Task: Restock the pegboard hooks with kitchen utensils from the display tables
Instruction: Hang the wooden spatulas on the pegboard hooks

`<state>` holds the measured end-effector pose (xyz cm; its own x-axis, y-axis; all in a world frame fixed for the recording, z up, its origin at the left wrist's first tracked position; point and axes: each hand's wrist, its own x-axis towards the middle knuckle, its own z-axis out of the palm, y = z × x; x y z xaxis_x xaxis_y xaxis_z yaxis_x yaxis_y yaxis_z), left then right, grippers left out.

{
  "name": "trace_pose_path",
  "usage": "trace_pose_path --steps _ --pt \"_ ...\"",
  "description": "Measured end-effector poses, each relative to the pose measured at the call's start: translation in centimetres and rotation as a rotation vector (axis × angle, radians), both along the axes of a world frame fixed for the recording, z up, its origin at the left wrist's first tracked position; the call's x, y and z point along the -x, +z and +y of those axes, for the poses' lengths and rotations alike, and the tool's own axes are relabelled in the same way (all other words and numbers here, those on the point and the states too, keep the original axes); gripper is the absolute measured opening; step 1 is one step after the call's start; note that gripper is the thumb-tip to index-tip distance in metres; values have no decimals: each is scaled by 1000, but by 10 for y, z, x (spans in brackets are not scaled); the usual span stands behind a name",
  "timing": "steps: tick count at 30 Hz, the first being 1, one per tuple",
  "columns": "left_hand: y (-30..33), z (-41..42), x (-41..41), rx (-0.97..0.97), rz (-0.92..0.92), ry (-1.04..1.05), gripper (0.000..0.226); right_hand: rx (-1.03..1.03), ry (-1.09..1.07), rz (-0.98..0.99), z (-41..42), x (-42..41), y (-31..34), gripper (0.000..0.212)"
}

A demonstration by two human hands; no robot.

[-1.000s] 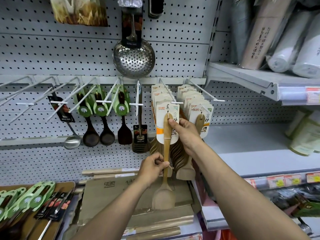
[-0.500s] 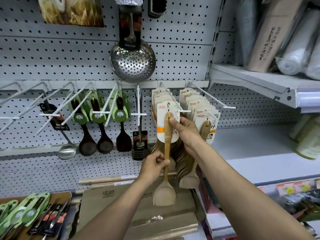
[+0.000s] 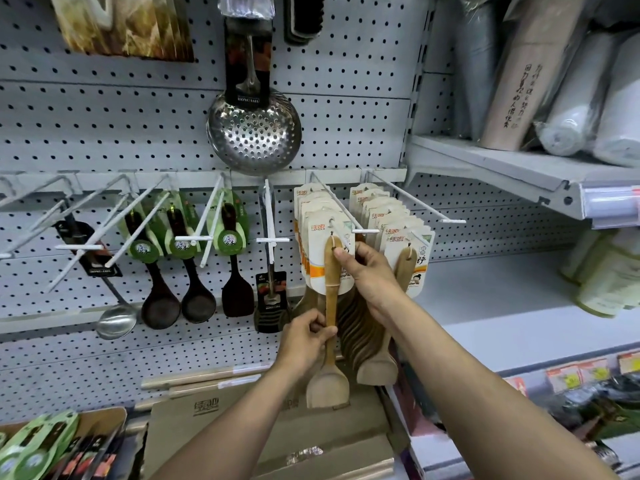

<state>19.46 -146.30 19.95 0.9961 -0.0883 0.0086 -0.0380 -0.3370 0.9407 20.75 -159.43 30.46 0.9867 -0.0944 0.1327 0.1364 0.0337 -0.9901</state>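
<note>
A wooden spatula with a white card label hangs at the front of a white pegboard hook, in front of a row of like spatulas. My left hand grips its handle low down, just above the blade. My right hand pinches the top of the handle and the card near the hook's tip. A second full hook of wooden spatulas hangs just to the right, behind my right hand.
Dark spoons with green cards, a steel ladle and a perforated skimmer hang to the left. Several hooks at far left are bare. Cardboard boxes and packaged utensils lie below. A grey shelf juts out at right.
Both hands keep their hold on the spatula at the hook. The view has tilted up and shifted slightly, so the display sits lower in frame.
</note>
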Motion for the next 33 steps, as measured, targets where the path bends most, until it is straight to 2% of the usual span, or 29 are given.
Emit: trace_pose_path --steps 11,18,22,25,28,30,33 --pt "-11 1 -4 -82 -39 28 21 -11 -5 -2 -1 3 -9 12" --pt "-1 -3 4 -182 -18 46 7 67 -27 56 -1 8 -8 12" --pt "7 -1 23 -242 -7 83 30 139 -25 177 -1 27 -17 20" --pt "20 9 43 -290 -16 127 40 266 -27 283 0 53 -23 44" --pt "40 28 66 -338 -36 152 46 405 38 333 1 80 -12 32" --pt "57 44 84 -386 -83 184 50 560 93 284 1 93 3 31" --pt "89 71 119 -467 -152 246 58 883 165 144 10 115 31 44"
